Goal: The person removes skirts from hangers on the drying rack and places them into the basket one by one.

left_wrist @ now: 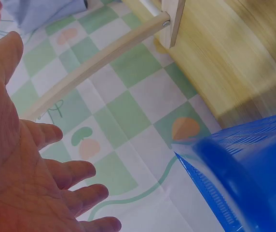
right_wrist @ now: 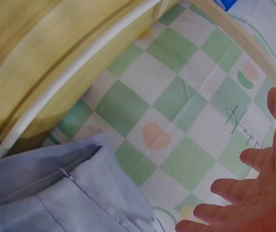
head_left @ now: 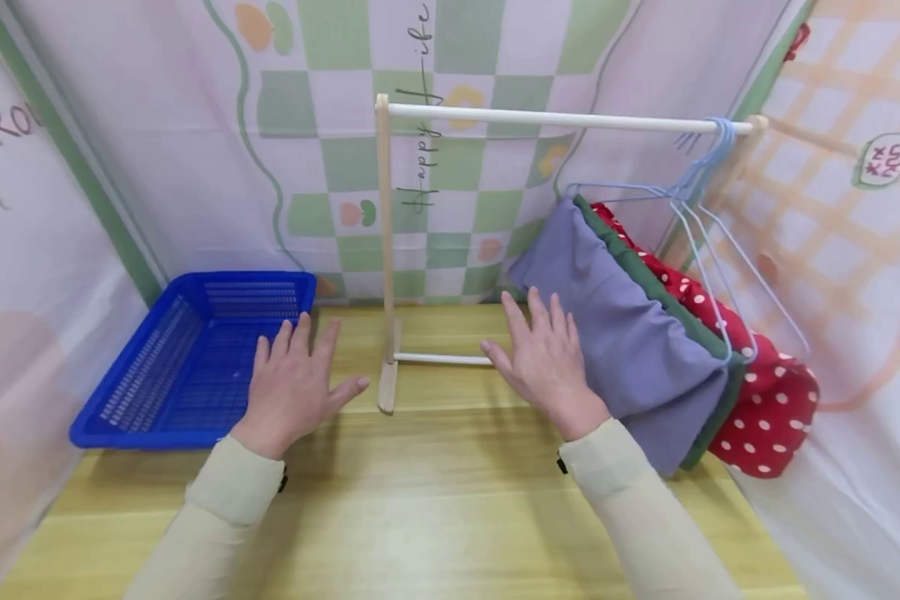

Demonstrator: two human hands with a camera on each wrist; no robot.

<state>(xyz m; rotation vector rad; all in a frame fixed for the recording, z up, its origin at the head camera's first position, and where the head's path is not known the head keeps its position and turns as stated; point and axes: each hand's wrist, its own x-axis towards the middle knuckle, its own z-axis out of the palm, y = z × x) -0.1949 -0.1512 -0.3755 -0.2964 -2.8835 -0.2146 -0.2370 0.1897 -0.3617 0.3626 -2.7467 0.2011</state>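
Observation:
My left hand [head_left: 294,387] hovers over the right side of a blue plastic basket [head_left: 187,358], fingers spread and nothing in them. My right hand [head_left: 546,362], fingers likewise spread, is nearest to a grey-purple garment [head_left: 615,308] and overlaps its left edge in the head view. That garment hangs with a dark green one [head_left: 630,258] and a red polka-dot one [head_left: 768,408] on light blue hangers [head_left: 693,179], bunched at the right end of a rack's white rod [head_left: 540,118]. In the right wrist view the grey-purple garment [right_wrist: 75,188] shows a zipper.
The rack's wooden left post [head_left: 386,233] stands between the hands, its foot on the wooden table [head_left: 420,500]. A thin lower bar [head_left: 442,359] runs close above the tabletop. Behind hangs a green-and-white checkered cloth [head_left: 345,167], with printed curtains on both sides.

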